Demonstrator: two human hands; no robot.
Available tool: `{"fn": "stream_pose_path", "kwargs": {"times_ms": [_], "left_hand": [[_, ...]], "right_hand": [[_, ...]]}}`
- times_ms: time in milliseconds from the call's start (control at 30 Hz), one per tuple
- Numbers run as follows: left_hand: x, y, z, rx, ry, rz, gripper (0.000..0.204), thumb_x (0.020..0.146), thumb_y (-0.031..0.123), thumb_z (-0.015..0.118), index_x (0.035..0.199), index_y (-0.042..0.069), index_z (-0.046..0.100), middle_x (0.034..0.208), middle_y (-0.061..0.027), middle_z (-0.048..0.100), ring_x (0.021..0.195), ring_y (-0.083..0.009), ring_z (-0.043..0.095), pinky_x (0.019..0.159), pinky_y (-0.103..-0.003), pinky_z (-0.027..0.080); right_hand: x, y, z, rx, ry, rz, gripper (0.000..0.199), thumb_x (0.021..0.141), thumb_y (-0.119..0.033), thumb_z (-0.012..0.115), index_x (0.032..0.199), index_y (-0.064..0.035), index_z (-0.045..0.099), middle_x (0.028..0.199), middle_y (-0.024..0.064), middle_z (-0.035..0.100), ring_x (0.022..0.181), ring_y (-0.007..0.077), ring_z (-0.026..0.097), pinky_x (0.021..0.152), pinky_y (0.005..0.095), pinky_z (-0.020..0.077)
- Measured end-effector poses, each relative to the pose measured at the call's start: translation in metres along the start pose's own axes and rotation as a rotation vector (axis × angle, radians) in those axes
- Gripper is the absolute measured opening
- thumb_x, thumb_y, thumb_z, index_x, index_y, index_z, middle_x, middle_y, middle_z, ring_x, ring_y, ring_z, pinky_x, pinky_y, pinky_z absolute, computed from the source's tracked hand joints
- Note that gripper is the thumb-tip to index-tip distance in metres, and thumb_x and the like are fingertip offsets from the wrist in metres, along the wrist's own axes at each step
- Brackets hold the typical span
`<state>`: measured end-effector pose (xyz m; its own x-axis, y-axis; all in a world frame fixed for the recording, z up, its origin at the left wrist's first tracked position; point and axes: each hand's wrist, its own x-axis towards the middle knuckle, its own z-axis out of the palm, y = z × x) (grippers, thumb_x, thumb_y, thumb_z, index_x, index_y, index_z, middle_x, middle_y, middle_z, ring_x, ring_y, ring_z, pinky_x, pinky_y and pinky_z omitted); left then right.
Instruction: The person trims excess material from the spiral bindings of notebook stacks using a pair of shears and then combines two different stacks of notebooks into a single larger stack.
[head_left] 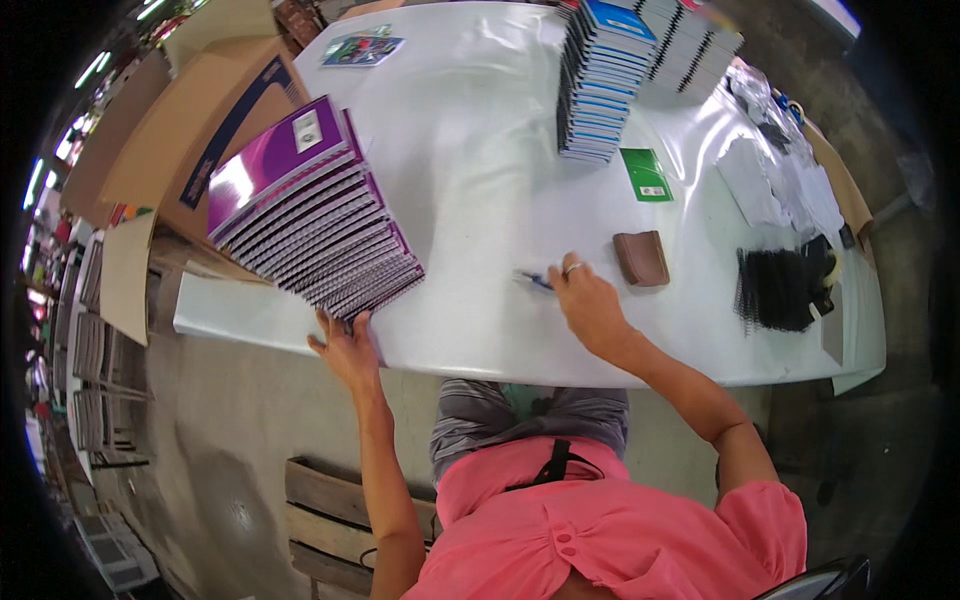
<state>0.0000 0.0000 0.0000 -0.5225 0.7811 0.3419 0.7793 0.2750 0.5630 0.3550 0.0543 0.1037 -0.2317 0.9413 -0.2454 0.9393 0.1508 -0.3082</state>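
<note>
A tall stack of purple spiral notebooks (pixel 290 200) leans in a fanned pile at the left of the table. Against its lowest spiral edge my left hand (pixel 347 350) rests with fingers spread, fingertips partly hidden by the pile. My right hand (pixel 592 308) is closed on a slim blue and silver pen-like thing (pixel 534 280), held low over the table; its exact kind is too small to make out. Just right of that hand stands a small brown leather-like case (pixel 641 258). Beyond it lies a green booklet or card (pixel 647 175).
Blue-covered spiral notebooks (pixel 600 90) are stacked at the far right. A cardboard box (pixel 190 140) stands left of the white table (pixel 470 210). Black mesh (pixel 775 290) and crumpled plastic (pixel 780 175) lie on the right. Colourful flat packets (pixel 362 50) sit at the back. A wooden chair (pixel 335 500) stands near me.
</note>
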Motion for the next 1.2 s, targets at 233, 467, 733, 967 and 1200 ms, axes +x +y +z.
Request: {"fn": "stream_pose_path", "kwargs": {"times_ms": [233, 467, 733, 967, 1200], "left_hand": [[0.019, -0.014, -0.014, 0.051, 0.006, -0.021, 0.063, 0.089, 0.041, 0.067, 0.132, -0.004, 0.056, 0.128, -0.0160, 0.064, 0.141, -0.0288, 0.038, 0.119, -0.053, 0.012], [0.025, 0.001, -0.024, 0.029, -0.042, -0.038, 0.078, 0.085, 0.047, 0.070, 0.142, -0.001, 0.046, 0.116, -0.0153, 0.070, 0.141, -0.0298, 0.038, 0.119, -0.054, 0.014], [0.013, 0.039, -0.022, 0.062, 0.044, -0.249, 0.127, 0.064, 0.045, 0.087, 0.155, 0.000, 0.010, 0.148, -0.0184, 0.046, 0.145, -0.0390, 0.027, 0.120, -0.054, 0.009], [0.013, 0.053, -0.034, -0.041, -0.022, -0.291, 0.125, 0.065, 0.036, 0.089, 0.155, 0.000, 0.009, 0.148, -0.0158, 0.047, 0.147, -0.0387, 0.023, 0.120, -0.054, 0.006], [0.014, 0.049, -0.033, -0.037, -0.020, -0.275, 0.124, 0.065, 0.034, 0.089, 0.154, 0.000, 0.009, 0.147, -0.0119, 0.050, 0.148, -0.0385, 0.022, 0.120, -0.054, 0.006]], "right_hand": [[-0.003, 0.010, 0.034, -0.493, 0.418, -0.610, 0.051, 0.092, -0.027, 0.063, 0.139, -0.0111, 0.051, 0.126, 0.0234, 0.052, 0.113, 0.0345, 0.052, 0.091, 0.0498, 0.0435], [0.015, -0.006, -0.013, -0.592, 0.257, -0.770, 0.054, 0.091, -0.030, 0.064, 0.140, -0.0125, 0.051, 0.111, 0.0204, 0.060, 0.102, 0.0314, 0.055, 0.086, 0.0422, 0.0434], [0.052, -0.095, -0.037, -0.714, 0.466, -1.206, 0.046, 0.081, -0.024, 0.070, 0.121, -0.0051, 0.059, 0.106, 0.0088, 0.060, 0.100, 0.0219, 0.053, 0.083, 0.0354, 0.0427], [0.077, -0.118, -0.026, -0.986, 0.583, -1.449, 0.045, 0.074, -0.017, 0.072, 0.115, -0.0054, 0.059, 0.112, 0.0019, 0.058, 0.109, 0.0164, 0.049, 0.086, 0.0312, 0.0419], [0.084, -0.123, -0.022, -1.019, 0.607, -1.497, 0.039, 0.077, -0.017, 0.069, 0.112, -0.0060, 0.059, 0.115, 0.0015, 0.058, 0.110, 0.0166, 0.049, 0.087, 0.0295, 0.0418]]}}
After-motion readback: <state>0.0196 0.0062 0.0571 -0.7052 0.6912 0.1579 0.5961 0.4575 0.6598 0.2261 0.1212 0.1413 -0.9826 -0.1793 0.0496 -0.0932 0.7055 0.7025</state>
